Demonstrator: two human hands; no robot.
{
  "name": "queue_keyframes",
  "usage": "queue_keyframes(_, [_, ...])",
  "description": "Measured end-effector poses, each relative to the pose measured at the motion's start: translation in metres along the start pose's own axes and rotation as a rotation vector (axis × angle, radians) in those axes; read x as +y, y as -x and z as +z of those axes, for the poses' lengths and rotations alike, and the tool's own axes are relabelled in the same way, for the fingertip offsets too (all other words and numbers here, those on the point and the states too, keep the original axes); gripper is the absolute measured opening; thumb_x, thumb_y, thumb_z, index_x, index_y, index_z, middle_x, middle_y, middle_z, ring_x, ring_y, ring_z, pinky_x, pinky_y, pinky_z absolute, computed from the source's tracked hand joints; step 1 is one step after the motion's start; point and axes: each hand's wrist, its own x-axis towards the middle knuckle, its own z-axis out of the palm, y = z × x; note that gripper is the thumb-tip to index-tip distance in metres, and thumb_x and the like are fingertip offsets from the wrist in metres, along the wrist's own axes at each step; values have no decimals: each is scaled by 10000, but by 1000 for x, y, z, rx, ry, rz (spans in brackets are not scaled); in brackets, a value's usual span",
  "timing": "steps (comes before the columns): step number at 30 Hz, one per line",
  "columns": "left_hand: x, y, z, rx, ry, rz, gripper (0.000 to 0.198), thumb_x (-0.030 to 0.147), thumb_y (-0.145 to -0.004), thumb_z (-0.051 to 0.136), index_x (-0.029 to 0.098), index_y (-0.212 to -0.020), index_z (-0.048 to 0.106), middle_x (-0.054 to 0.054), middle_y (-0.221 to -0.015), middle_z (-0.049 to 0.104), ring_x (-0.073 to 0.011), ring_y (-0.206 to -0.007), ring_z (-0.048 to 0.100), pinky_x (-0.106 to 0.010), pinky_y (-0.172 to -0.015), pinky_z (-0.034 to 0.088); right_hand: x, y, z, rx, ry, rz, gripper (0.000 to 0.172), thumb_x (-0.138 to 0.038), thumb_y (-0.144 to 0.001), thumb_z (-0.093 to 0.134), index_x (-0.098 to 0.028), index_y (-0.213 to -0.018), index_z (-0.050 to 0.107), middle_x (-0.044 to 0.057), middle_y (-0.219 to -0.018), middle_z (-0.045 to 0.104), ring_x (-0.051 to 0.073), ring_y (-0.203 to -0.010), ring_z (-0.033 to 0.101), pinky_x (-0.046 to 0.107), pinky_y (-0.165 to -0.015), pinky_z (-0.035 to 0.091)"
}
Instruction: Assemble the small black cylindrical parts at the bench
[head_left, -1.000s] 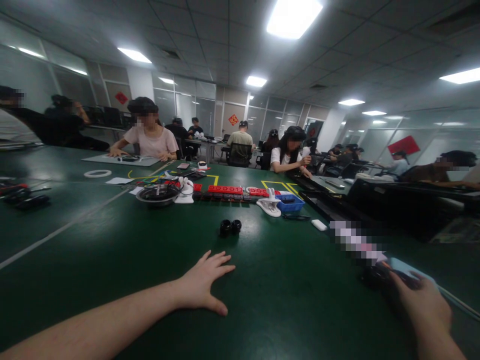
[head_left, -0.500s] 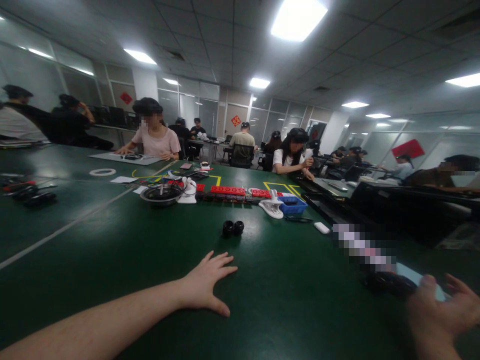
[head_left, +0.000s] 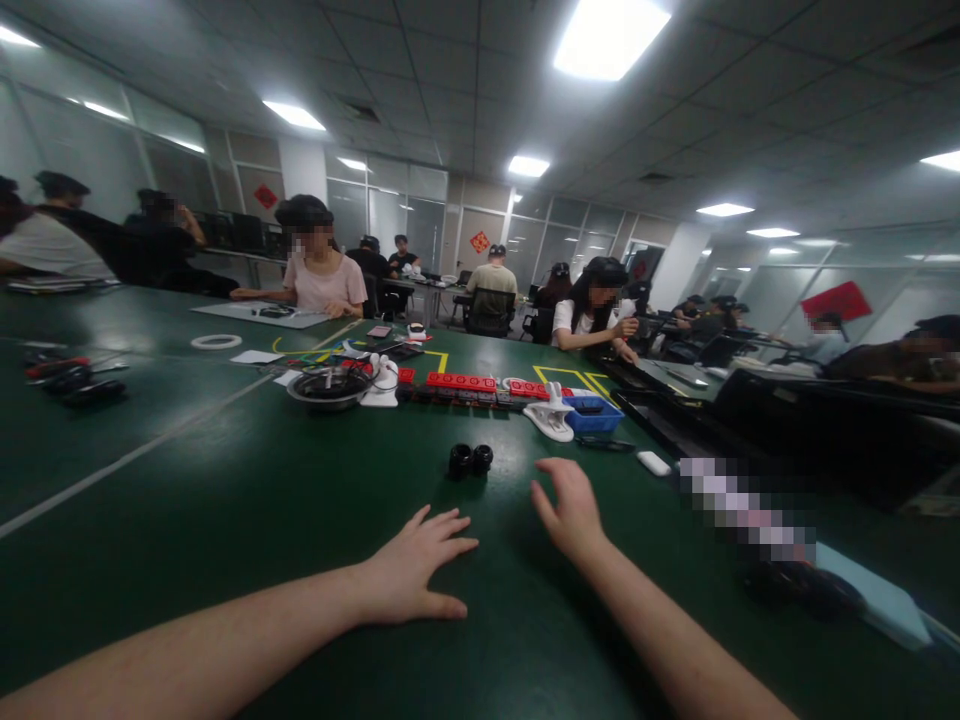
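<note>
My left hand (head_left: 415, 565) lies palm down on the green table (head_left: 247, 540), fingers spread, holding nothing. Over the table to the right, my right hand (head_left: 570, 505) has its thumb and forefinger apart and nothing between them. A pair of small black round parts with ring-like openings (head_left: 470, 461) stands side by side just beyond both hands; neither hand touches them. What exactly these parts are I cannot tell.
Along the middle lie a round metal dish (head_left: 328, 388) with cables, a row of red blocks (head_left: 461, 381), white clamp-like stands (head_left: 551, 415) and a blue basket (head_left: 594, 414). A white case (head_left: 653, 463) and a light-blue flat object (head_left: 874, 595) lie rightward. Two people sit across.
My right hand has moved left from beside the light-blue object at the right edge to near the black parts. My left hand stays spread on the table. The view has shifted slightly.
</note>
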Motion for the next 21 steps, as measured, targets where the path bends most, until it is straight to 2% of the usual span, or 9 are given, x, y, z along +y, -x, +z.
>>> queue_keyframes(2, [0, 0, 2, 17, -7, 0, 708, 613, -663, 539, 316, -1274, 338, -52, -1385, 271, -287, -1274, 183, -535, -1014, 55, -16, -4, 32, -137, -93, -31, 223, -202, -755, 452, -178, -969, 511, 83, -874, 566, 221, -847, 512, 375, -783, 408])
queue_keyframes(5, [-1, 1, 6, 142, 43, -34, 589, 552, -695, 543, 291, -1210, 424, -45, -1321, 374, -267, -1230, 287, -468, -1027, 154, -27, -4, 58, -180, -141, -32, 237, -186, -753, 445, -181, -983, 503, 50, -795, 554, 193, -775, 520, 336, -733, 427])
queue_keyframes(8, [-7, -2, 8, 414, 68, -164, 449, 479, -743, 507, 251, -1128, 469, -50, -1214, 454, -244, -1155, 375, -394, -974, 298, -25, -4, 60, -191, -175, 5, 260, -181, -751, 447, -184, -1008, 486, 42, -802, 546, 183, -778, 521, 322, -725, 431])
queue_keyframes(9, [-11, -6, 7, 502, 50, -227, 448, 472, -746, 497, 240, -1127, 458, -56, -1199, 456, -248, -1147, 377, -396, -960, 312, -23, -4, 59, -193, -185, 22, 272, -180, -750, 447, -185, -1020, 477, 39, -805, 545, 181, -780, 522, 319, -720, 432])
queue_keyframes(11, [-21, -17, 5, 615, -27, -346, 530, 490, -730, 496, 216, -1175, 406, -76, -1226, 422, -270, -1170, 336, -436, -980, 266, -19, -4, 56, -193, -202, 60, 291, -178, -752, 442, -188, -1042, 461, 35, -806, 543, 176, -775, 524, 314, -706, 436])
queue_keyframes(13, [-32, -34, 3, 638, -121, -421, 663, 538, -693, 513, 184, -1231, 354, -105, -1291, 353, -291, -1214, 258, -472, -1019, 153, -18, -5, 56, -195, -218, 86, 303, -175, -747, 445, -193, -1049, 454, 29, -803, 541, 171, -766, 525, 308, -694, 439])
queue_keyframes(15, [-41, -53, -1, 617, -181, -473, 723, 597, -657, 518, 166, -1222, 383, -127, -1314, 325, -311, -1231, 213, -501, -1021, 78, -17, -5, 56, -198, -233, 100, 310, -175, -741, 451, -197, -1050, 451, 24, -808, 539, 167, -762, 525, 300, -688, 440])
queue_keyframes(18, [-50, -78, -5, 586, -178, -538, 658, 643, -625, 520, 192, -1104, 512, -123, -1264, 402, -326, -1204, 260, -544, -993, 84, -16, -5, 58, -196, -246, 118, 308, -176, -739, 453, -201, -1046, 449, 19, -808, 533, 162, -760, 522, 290, -683, 438])
queue_keyframes(21, [-53, -89, -8, 572, -149, -546, 548, 628, -641, 519, 207, -986, 587, -111, -1144, 512, -327, -1121, 373, -578, -958, 130, -13, -5, 58, -194, -254, 138, 309, -176, -739, 450, -200, -1047, 445, 15, -807, 530, 158, -746, 519, 283, -672, 437])
